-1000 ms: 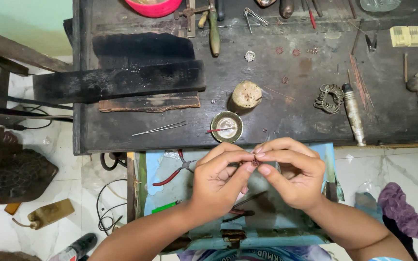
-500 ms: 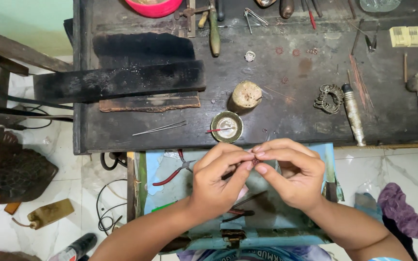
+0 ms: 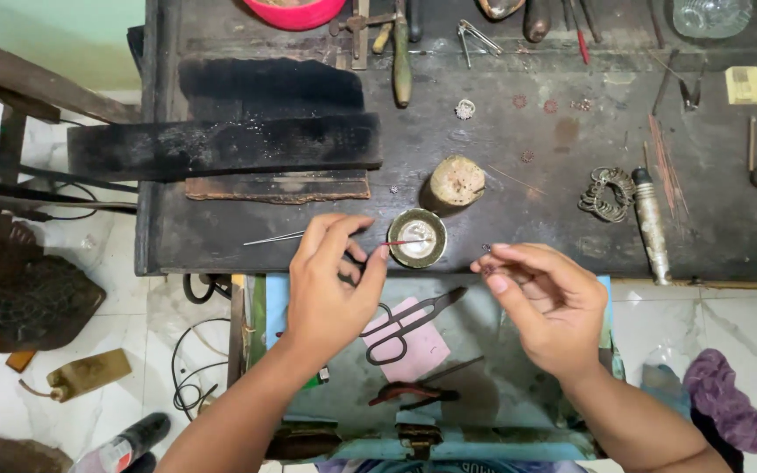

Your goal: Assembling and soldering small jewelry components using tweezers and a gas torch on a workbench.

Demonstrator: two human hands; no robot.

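My left hand point(image 3: 330, 285) reaches to a small round metal dish point(image 3: 417, 238) at the front edge of the dark workbench point(image 3: 519, 131). Its thumb tip touches the end of a thin red stick point(image 3: 396, 243) lying across the dish; whether the fingers grip the stick is unclear. To the right, my right hand point(image 3: 549, 302) hovers over the bench edge. Its thumb and forefinger pinch a tiny metal piece point(image 3: 486, 265).
Below my hands an open light-blue drawer point(image 3: 611, 307) holds black scissors point(image 3: 405, 324) on pink paper and red-handled pliers point(image 3: 405, 394). On the bench lie a wooden stub point(image 3: 456, 181), a chain pile point(image 3: 604, 193), a metal cylinder point(image 3: 650, 223), a black block point(image 3: 221, 144) and hand tools along the far edge.
My hands were together over the drawer, both on the tiny piece. Now they are apart: the left has moved up to the dish, and the right keeps the piece.
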